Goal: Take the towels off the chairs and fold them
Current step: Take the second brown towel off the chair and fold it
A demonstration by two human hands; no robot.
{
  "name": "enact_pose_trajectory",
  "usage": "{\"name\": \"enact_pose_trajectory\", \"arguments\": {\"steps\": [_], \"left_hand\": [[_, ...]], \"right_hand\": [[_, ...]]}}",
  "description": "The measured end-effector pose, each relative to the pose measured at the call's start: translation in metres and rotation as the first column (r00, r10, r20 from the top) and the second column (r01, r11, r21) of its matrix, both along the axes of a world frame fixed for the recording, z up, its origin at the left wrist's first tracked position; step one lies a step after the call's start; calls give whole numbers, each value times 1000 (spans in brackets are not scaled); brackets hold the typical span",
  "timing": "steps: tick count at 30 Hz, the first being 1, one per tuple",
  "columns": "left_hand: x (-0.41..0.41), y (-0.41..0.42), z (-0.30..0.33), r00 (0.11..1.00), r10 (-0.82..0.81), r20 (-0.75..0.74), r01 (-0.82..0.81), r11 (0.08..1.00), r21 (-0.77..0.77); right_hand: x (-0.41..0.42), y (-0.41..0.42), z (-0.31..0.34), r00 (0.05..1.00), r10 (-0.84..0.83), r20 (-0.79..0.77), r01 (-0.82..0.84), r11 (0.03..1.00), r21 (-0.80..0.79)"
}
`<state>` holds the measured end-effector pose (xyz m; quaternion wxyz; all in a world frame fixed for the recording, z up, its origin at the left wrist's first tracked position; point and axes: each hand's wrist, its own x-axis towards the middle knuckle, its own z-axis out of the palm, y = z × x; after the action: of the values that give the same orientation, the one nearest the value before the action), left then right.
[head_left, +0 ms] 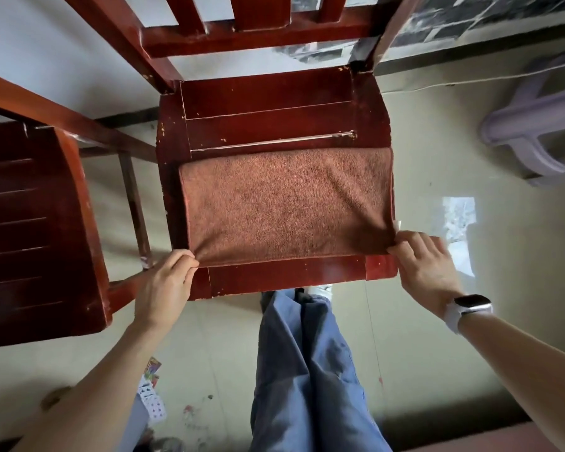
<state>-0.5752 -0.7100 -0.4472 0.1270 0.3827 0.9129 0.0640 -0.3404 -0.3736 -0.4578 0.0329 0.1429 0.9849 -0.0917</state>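
Pinching the two near corners of the brown towel [284, 203], which lies flat on the red chair seat [268, 102], the left hand [167, 285] and right hand [428, 265] probably prepare the next fold.

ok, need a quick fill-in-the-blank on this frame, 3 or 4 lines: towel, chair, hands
1. The brown towel lies flat on the seat of the red wooden ____.
2. The left hand pinches the towel's near-left ____.
3. The right hand, pinching the near-right corner, has a ____ on its wrist.
4. A second chair stands to the ____ of the one with the towel.

Missing words: chair; corner; watch; left
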Motion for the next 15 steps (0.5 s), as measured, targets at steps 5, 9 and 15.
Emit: {"name": "enact_pose_trajectory", "arguments": {"steps": [5,9,15], "left_hand": [[-2,-3,-9,996,-75,-43,71,995,-76],[-1,4,0,995,-43,-86,42,999,-18],[11,75,-2,999,-1,41,3,998,-64]], "right_hand": [[-6,-4,-2,981,38,188,-59,993,104],[-20,-9,13,994,-38,100,34,999,42],[-77,-48,5,990,-33,139,37,999,-28]]}}
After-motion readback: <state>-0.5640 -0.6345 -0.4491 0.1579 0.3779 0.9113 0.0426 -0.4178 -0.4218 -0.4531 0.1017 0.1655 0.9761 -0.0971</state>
